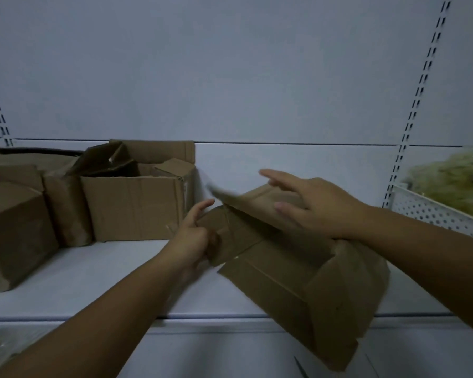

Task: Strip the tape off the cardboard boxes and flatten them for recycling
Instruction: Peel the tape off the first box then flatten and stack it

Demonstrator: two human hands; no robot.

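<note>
The left hand [193, 241] is clamped on the near-left flap [230, 230] of a brown, creased cardboard box [284, 274]. Its fingers curl round the flap's edge and the forefinger is lifted. This looks like a grip for pulling the flap outward or picking at tape there, but I cannot tell whether any tape lies between the fingers.

The right hand [314, 207] lies apart from it, right of centre, fingers straight and spread, palm down on the box's raised upper panel [254, 199]. I judge that it steadies the box so the left hand's pull has something to work against. Its fingertips are blurred.

The box sits tilted in the middle of the frame, its far part on the white metal shelf [93, 274]. Its lower right corner hangs past the shelf's front edge toward the bottom of the picture. It is partly opened out, not yet flat. A pale strip [216, 190] along the upper panel's far edge may be tape, but it is too blurred to say.

Left of centre an open-topped brown carton [137, 208] stands against the grey-white back wall [230, 77], its flaps crumpled inward. Closed brown boxes [14, 236] stand beside it at the left edge, probably the pile awaiting the same treatment.

At the right edge a white perforated basket [434, 211] holds a pale yellow-green stringy heap [453, 175], well apart from the work.
</note>
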